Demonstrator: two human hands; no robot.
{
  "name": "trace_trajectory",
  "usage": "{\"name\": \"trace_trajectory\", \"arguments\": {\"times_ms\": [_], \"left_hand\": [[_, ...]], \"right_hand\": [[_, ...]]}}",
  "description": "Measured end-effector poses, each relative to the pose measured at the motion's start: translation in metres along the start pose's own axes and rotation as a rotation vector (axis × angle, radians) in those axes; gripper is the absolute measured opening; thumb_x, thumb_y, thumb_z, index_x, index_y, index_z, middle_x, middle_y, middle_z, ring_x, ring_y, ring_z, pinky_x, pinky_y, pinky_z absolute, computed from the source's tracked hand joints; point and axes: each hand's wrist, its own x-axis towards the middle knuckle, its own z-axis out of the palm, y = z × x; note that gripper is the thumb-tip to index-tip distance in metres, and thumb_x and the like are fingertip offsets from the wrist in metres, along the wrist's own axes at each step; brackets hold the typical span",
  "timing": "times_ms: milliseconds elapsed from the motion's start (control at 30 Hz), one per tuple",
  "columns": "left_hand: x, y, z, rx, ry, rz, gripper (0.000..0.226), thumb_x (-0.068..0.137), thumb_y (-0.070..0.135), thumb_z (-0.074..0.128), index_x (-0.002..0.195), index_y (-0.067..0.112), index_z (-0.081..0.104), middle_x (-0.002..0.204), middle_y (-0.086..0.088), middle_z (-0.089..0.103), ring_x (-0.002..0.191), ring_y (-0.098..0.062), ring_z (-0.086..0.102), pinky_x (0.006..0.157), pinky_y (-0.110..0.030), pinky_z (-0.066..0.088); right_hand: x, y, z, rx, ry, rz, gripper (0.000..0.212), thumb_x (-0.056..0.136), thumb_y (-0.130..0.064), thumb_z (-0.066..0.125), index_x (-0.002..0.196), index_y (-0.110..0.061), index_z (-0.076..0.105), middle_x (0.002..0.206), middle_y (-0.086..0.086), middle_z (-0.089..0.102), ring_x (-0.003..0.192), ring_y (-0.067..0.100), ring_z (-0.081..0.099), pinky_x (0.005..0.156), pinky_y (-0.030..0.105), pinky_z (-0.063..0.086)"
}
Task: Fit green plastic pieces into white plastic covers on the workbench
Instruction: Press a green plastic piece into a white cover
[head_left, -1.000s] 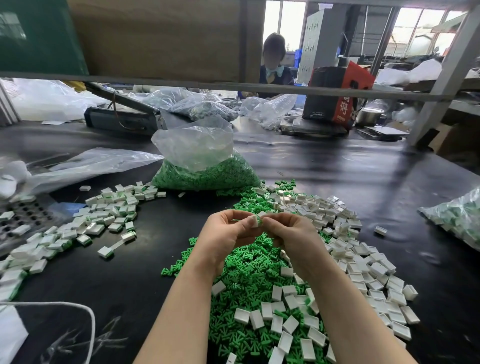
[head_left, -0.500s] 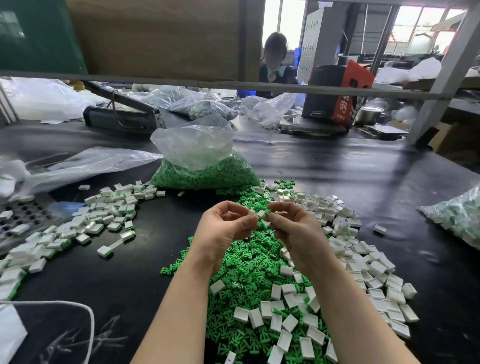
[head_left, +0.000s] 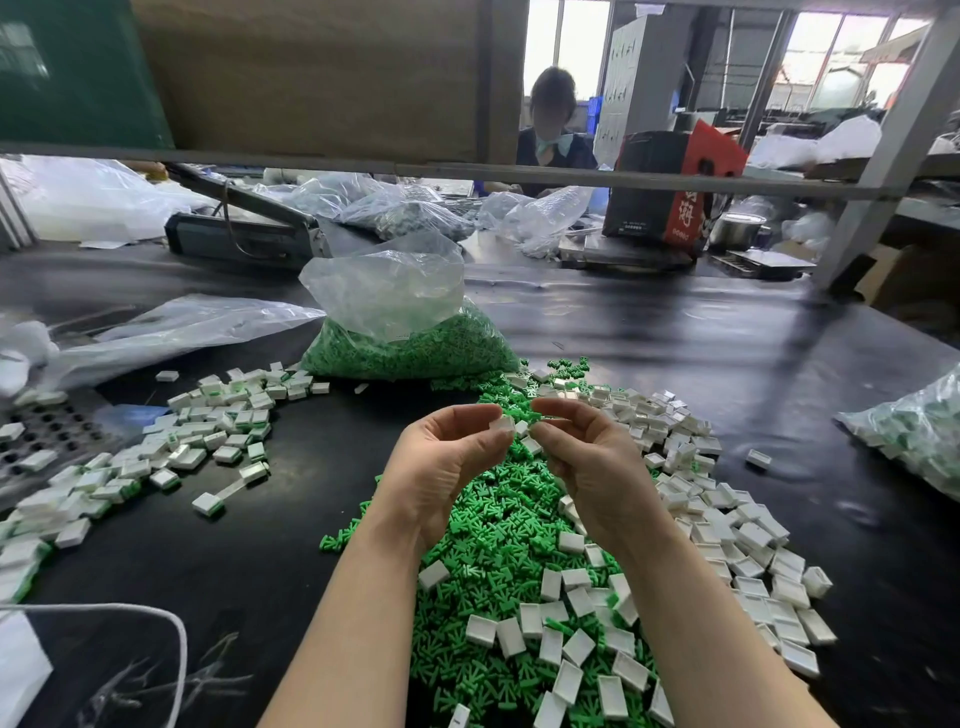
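A loose heap of green plastic pieces (head_left: 493, 551) lies on the black workbench (head_left: 727, 364), with white covers (head_left: 727, 525) strewn over it and to its right. Both hands hover above the far end of the heap, a small gap between them. My left hand (head_left: 447, 462) pinches one white cover (head_left: 501, 424) between thumb and fingertips. My right hand (head_left: 587, 457) has its fingers curled, the tips drawn together beside a small white piece (head_left: 521, 428). Whether they hold it is hidden.
A clear bag of green pieces (head_left: 405, 343) stands behind the heap. Fitted white-and-green covers (head_left: 208, 431) are spread at the left beside a perforated tray (head_left: 47, 431). Another filled bag (head_left: 914, 431) lies at the right edge. A person works beyond the shelf rail (head_left: 467, 169).
My hands were pressed together on one piece a second ago. They have risen slightly and drawn apart, and the white cover has stayed with my left hand.
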Motion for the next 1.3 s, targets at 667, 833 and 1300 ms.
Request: {"name": "trace_trajectory", "arguments": {"times_ms": [667,833,1300], "left_hand": [[-0.0014,-0.0009,0.0034,0.147,0.070,0.076,0.030,0.061,0.017,0.082,0.089,0.008,0.075,0.083,-0.013,0.075,0.076,-0.020,0.073,0.063,-0.020,0.055],[-0.0021,-0.0007,0.0033,0.179,0.066,0.092,0.031,0.061,0.017,0.081,0.089,0.006,0.074,0.082,-0.013,0.075,0.074,-0.020,0.073,0.062,-0.019,0.055],[0.0004,-0.0019,-0.0020,0.387,0.027,0.146,0.008,0.080,0.006,0.075,0.088,0.007,0.074,0.075,-0.009,0.074,0.067,-0.014,0.069,0.061,-0.021,0.055]], "right_hand": [[-0.0008,0.0035,0.0045,-0.222,0.060,-0.186,0.008,0.087,-0.005,0.069,0.094,-0.008,0.069,0.067,-0.011,0.064,0.058,-0.002,0.054,0.057,0.013,0.044],[-0.0020,0.0028,0.0052,-0.290,0.053,-0.227,0.006,0.085,-0.006,0.072,0.090,-0.008,0.069,0.076,-0.002,0.067,0.063,-0.002,0.060,0.061,0.013,0.047],[0.0027,0.0061,-0.0042,-0.641,-0.165,-0.103,0.023,0.099,-0.017,0.053,0.078,-0.015,0.062,0.064,-0.005,0.059,0.062,0.016,0.048,0.062,0.036,0.038]]}}
